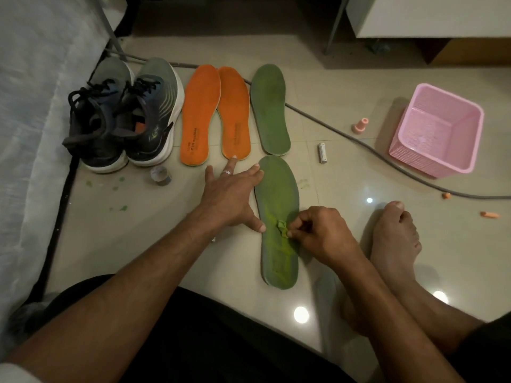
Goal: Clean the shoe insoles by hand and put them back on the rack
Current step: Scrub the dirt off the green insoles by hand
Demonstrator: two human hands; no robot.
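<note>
The near green insole (278,205) lies flat on the glossy tiled floor (345,239), toe end away from the person, between the two hands. The right hand (322,233) curls over its middle, fingers (297,230) pinching a small crumpled green wad (282,227) against a paler, yellowish rubbed patch of the foam. The left hand (231,197) rests spread and relaxed on the floor, holding nothing, its thumb touching the insole's left edge and one long fingertip meeting the heel of an orange insole. A second green insole (269,109), matte and darker, lies just beyond the first, beside the pair of orange insoles (215,114) with printed heels. Left of those stand dark mesh sneakers (124,114) with white soles. A pink perforated plastic basket (438,131) sits well apart to the right.
</note>
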